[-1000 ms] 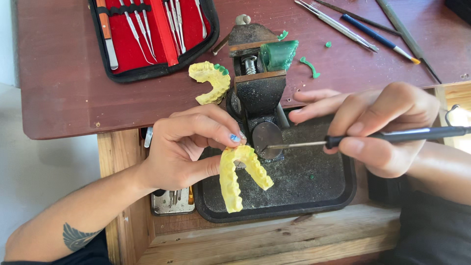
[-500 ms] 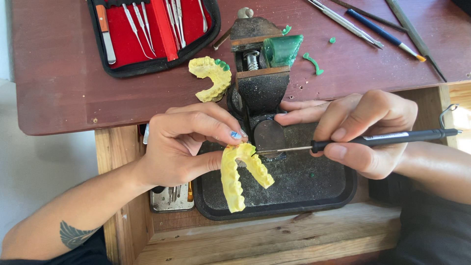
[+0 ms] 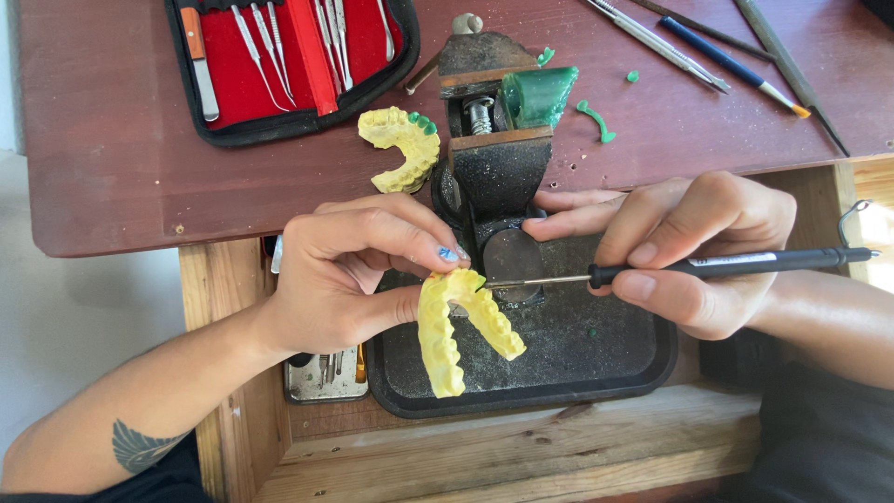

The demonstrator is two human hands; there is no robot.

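My left hand (image 3: 349,275) pinches a yellow plaster dental arch model (image 3: 456,326) by its front, holding it above a black tray (image 3: 605,363). My right hand (image 3: 689,247) grips a black-handled wax carving tool (image 3: 708,267) like a pen. Its thin metal tip touches the front teeth of the model, where a small green speck shows. A second yellow dental model (image 3: 402,144) with green wax teeth lies on the red-brown table (image 3: 112,177), left of a small black bench vise (image 3: 494,168).
An open red-lined case of metal dental instruments (image 3: 279,56) lies at the back left. A green wax block (image 3: 540,96) sits on the vise, with green wax scraps (image 3: 596,116) nearby. Several long tools (image 3: 708,51) lie at the back right. A small metal tin (image 3: 326,377) sits left of the tray.
My right hand has moved the tool leftward, bringing its tip from beside the model onto the front teeth. My left hand keeps the model in nearly the same place.
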